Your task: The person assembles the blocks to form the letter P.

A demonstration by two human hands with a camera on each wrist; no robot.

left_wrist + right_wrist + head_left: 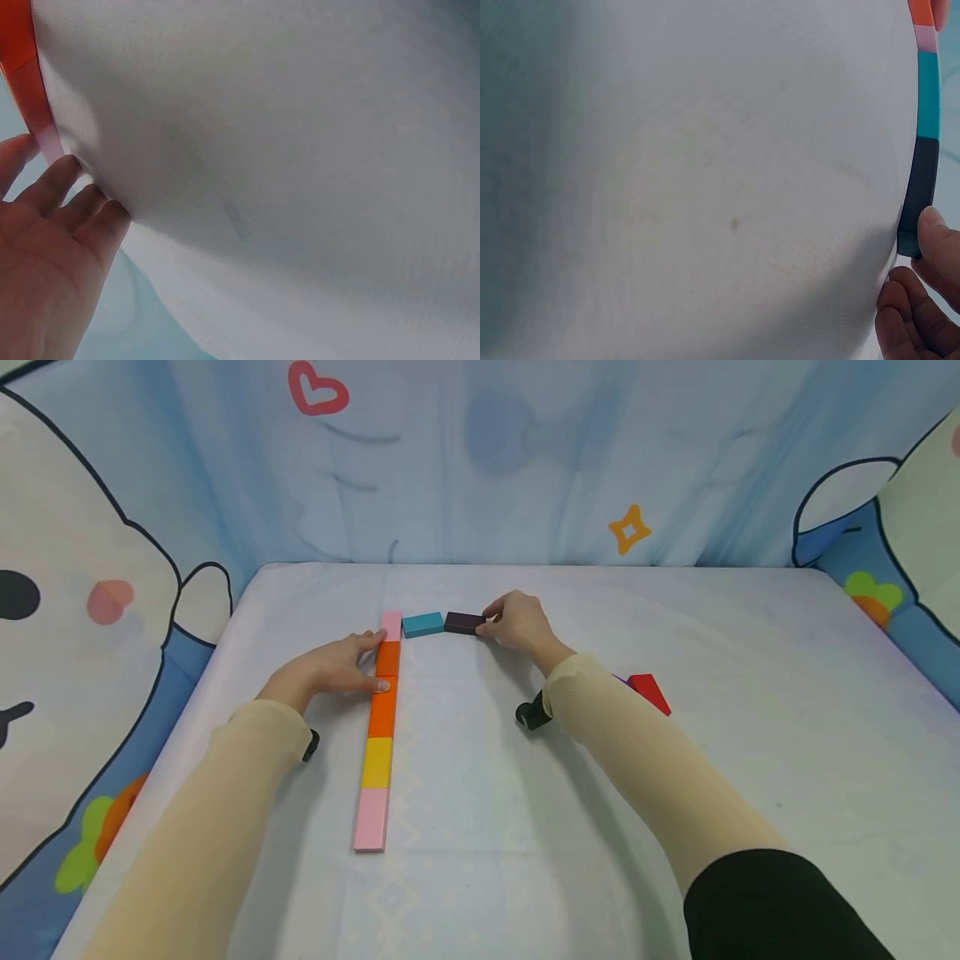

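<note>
A column of flat blocks runs up the table in the head view: a pink block (371,820) nearest, a yellow block (377,762), orange blocks (382,718), and another pink block (392,623) at the far end. From that end a teal block (423,625) and a black block (459,623) extend rightward, slightly angled to each other. My left hand (326,668) touches the column, thumb on an orange block and index fingertip at the far pink one. My right hand (522,625) pinches the black block's right end between thumb and fingers.
Past my right forearm shows a red block (650,693), with a purple sliver (619,677) beside it, both partly hidden by the sleeve. Small black devices (533,713) sit under both wrists. A blue cartoon curtain (450,468) hangs behind the white table (480,877).
</note>
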